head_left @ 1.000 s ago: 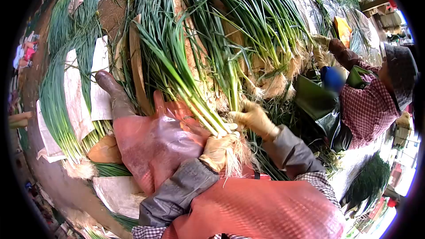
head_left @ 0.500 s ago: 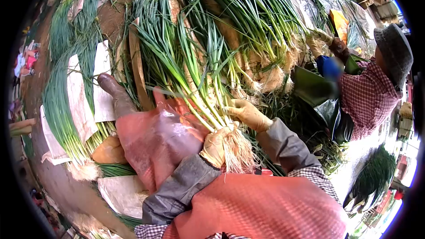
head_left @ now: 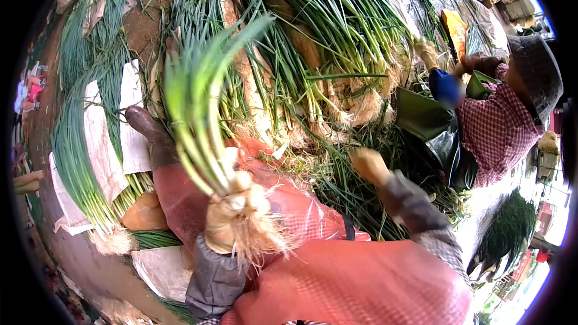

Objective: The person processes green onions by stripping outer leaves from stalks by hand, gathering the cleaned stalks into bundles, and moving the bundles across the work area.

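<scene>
My left hand (head_left: 220, 229), in a pale work glove, is closed round the root end of a bunch of spring onions (head_left: 201, 138). The bunch tilts up and left over my red apron (head_left: 361, 277), its leaves blurred and its stringy roots hanging beside the glove. My right hand (head_left: 368, 167), gloved too, is apart from the bunch, over loose green leaf trimmings (head_left: 343, 186). Motion smears its fingers, so their shape is unclear. Beyond both hands lies a big heap of spring onions (head_left: 337, 30), its roots towards me.
At right a co-worker in a checked shirt (head_left: 500, 126) and hat reaches a gloved hand (head_left: 426, 54) to the heap's edge. Tied spring onions (head_left: 84, 168) lie on pale sheets (head_left: 102, 144) at left, by my brown boot (head_left: 147, 129). A dark green pile (head_left: 509, 235) lies at far right.
My left hand has moved left with the bunch, which now stands more upright. My right hand has let go of the stems and moved right. The co-worker's hand stays near the heap.
</scene>
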Tool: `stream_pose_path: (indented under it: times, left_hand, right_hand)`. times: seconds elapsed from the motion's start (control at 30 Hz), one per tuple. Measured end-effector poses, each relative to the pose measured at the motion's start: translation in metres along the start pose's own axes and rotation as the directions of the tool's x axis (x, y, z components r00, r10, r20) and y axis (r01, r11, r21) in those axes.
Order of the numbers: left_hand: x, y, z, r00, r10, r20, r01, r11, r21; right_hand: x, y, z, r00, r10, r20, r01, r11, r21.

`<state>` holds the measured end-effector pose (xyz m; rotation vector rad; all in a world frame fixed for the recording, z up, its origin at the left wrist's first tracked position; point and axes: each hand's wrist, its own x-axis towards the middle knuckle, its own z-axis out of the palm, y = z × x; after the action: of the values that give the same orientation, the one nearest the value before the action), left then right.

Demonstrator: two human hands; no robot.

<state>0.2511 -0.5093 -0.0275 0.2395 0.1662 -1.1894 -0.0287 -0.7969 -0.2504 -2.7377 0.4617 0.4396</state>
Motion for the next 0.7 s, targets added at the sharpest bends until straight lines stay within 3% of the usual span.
stream_pose_path:
  times: [0.03, 0.1, 0.17, 0.23, 0.27, 0.3, 0.33, 0.37, 0.4, 0.43, 0.47, 0.5, 0.57, 0.6, 0.63, 0.67, 0.7]
  left_hand:
    - [0.004, 0.002, 0.021, 0.988, 0.144, 0.046, -0.143, 0.989, -0.019]
    - [0.01, 0.001, 0.02, 0.981, 0.183, 0.072, -0.186, 0.981, 0.046]
    - [0.018, -0.011, 0.002, 0.99, 0.13, -0.061, -0.125, 0.988, 0.087]
    - [0.027, -0.032, -0.02, 0.992, 0.067, -0.104, -0.063, 0.997, 0.042]
    - [0.03, -0.044, -0.031, 0.979, 0.04, -0.2, -0.03, 0.998, 0.051]
    - [0.033, -0.054, -0.037, 0.956, 0.014, -0.292, 0.001, 0.999, 0.052]
    - [0.038, -0.059, -0.037, 0.923, -0.07, -0.377, 0.086, 0.996, 0.026]
    - [0.041, -0.066, -0.037, 0.873, -0.16, -0.461, 0.176, 0.984, -0.008]
    - [0.05, -0.08, -0.046, 0.84, -0.118, -0.529, 0.118, 0.992, -0.034]
    - [0.051, -0.09, -0.066, 0.879, -0.218, -0.424, 0.173, 0.974, -0.144]
    - [0.052, -0.096, -0.063, 0.874, -0.198, -0.443, 0.21, 0.978, -0.023]
    - [0.054, -0.105, -0.06, 0.872, -0.176, -0.457, 0.246, 0.964, 0.098]
    - [0.054, -0.115, -0.057, 0.849, -0.18, -0.497, 0.244, 0.968, 0.066]
    - [0.053, -0.114, -0.053, 0.835, -0.202, -0.511, 0.261, 0.964, 0.046]
    - [0.05, -0.112, -0.051, 0.82, -0.224, -0.527, 0.277, 0.96, 0.024]
    - [0.045, -0.11, -0.064, 0.858, -0.279, -0.431, 0.284, 0.957, -0.053]
    - [0.041, -0.108, -0.058, 0.822, -0.273, -0.5, 0.264, 0.96, -0.09]
  right_hand:
    - [0.06, -0.001, -0.01, 0.958, 0.174, -0.229, -0.112, 0.959, 0.26]
    - [0.158, -0.014, -0.049, 0.897, 0.292, -0.331, -0.244, 0.953, 0.18]
    - [0.223, 0.006, -0.052, 0.894, 0.437, 0.102, -0.447, 0.886, 0.126]
    - [0.236, -0.002, -0.076, 0.936, 0.24, 0.256, -0.283, 0.948, 0.147]
    - [0.223, -0.02, -0.097, 0.891, 0.284, 0.355, -0.4, 0.86, 0.316]
    - [0.222, 0.006, -0.06, 0.954, -0.044, 0.295, -0.126, 0.837, 0.532]
    - [0.191, -0.021, -0.087, 0.966, -0.086, 0.245, -0.1, 0.747, 0.658]
    - [0.149, -0.083, -0.158, 0.894, 0.108, 0.434, -0.418, 0.549, 0.724]
    - [0.124, -0.093, -0.151, 0.892, 0.024, 0.451, -0.432, 0.334, 0.838]
    - [0.102, -0.121, -0.174, 0.908, 0.07, 0.413, -0.397, 0.459, 0.795]
    - [0.087, -0.13, -0.164, 0.941, 0.042, 0.334, -0.323, 0.397, 0.859]
    - [0.073, -0.14, -0.161, 0.927, 0.082, 0.367, -0.376, 0.198, 0.905]
    - [0.054, -0.143, -0.143, 0.94, 0.13, 0.317, -0.319, -0.004, 0.948]
    - [0.044, -0.141, -0.137, 0.935, 0.121, 0.333, -0.31, -0.177, 0.934]
    - [0.031, -0.141, -0.136, 0.97, 0.099, 0.221, -0.184, -0.29, 0.939]
    - [0.011, -0.133, -0.141, 0.972, 0.02, 0.236, -0.216, -0.332, 0.918]
    - [-0.01, -0.119, -0.145, 0.967, -0.064, 0.245, -0.252, -0.366, 0.896]
